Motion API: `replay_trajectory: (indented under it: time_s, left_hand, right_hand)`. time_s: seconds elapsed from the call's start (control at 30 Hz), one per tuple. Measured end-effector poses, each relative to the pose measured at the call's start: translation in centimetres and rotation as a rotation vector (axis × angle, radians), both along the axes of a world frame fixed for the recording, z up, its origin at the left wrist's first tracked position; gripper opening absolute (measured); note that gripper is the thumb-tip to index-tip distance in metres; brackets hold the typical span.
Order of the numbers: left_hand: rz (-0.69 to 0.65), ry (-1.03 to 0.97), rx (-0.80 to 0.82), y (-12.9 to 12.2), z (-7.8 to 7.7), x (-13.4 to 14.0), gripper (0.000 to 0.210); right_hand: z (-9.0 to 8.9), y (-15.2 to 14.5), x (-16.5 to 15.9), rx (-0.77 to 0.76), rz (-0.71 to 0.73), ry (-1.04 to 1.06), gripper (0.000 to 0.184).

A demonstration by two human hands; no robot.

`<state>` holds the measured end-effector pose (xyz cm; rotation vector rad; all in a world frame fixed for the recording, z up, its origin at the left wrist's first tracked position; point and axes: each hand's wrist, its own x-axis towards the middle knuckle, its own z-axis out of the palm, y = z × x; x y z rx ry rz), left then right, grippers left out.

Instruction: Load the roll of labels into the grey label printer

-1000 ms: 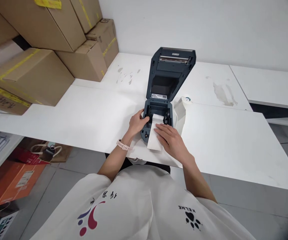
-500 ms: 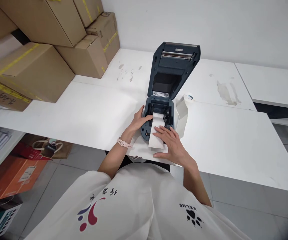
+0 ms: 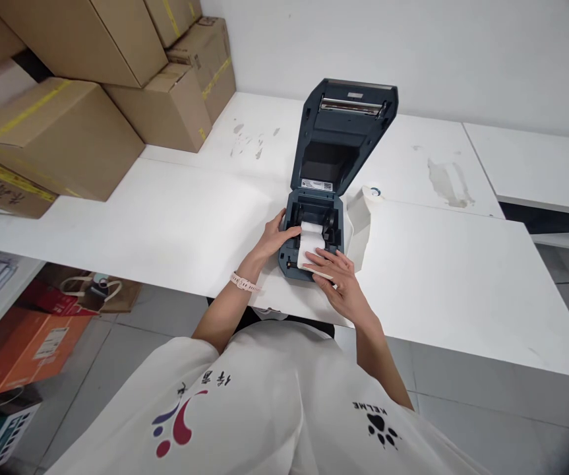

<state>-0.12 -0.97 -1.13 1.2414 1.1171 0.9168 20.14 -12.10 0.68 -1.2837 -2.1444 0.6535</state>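
A dark label printer point(image 3: 287, 267) stands on the white table with its lid point(image 3: 331, 161) raised. Inside it sits a roll of white label paper point(image 3: 311, 241), whose loose strip is drawn toward the front edge. My left hand point(image 3: 270, 239) grips the printer's left side, fingers along the outside and thumb reaching in by the roll. My right hand point(image 3: 341, 280) is at the front, its fingers lying over the strip and its thumb below, closed on the paper. The strip's end is mostly hidden under those fingers.
Right of the printer lies a curled length of white backing paper point(image 3: 360, 231). Cardboard boxes point(image 3: 61, 138) are stacked at the table's left, against the wall point(image 3: 437, 53). Below on the left are an orange box point(image 3: 27, 346) and bags. The table's front edge is close to my body.
My right hand has closed on the strip, its thumb moving up under the paper. The strip's end no longer hangs past the printer's front. My left hand stays in place.
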Motion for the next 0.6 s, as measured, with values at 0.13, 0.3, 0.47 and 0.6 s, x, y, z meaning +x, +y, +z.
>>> replay_trajectory:
  time_s: [0.13,0.3,0.47,0.6]
  left_hand:
    - [0.057,0.084,-0.011,-0.4,0.3,0.0,0.088]
    - [0.045,0.210,0.040,-5.1,0.8,0.0,0.104]
    - [-0.022,0.153,-0.031,-9.9,1.0,-0.6,0.109]
    - [-0.032,0.163,-0.039,-10.2,1.3,-1.2,0.105]
  right_hand:
    - [0.4,-0.1,0.4,-0.055,0.034,0.059,0.031]
    - [2.4,0.5,3.5,-0.154,0.276,0.267,0.044]
    - [6.4,8.0,5.7,0.180,-0.180,0.500,0.054]
    - [9.5,17.2,4.9,0.123,-0.286,0.517,0.068]
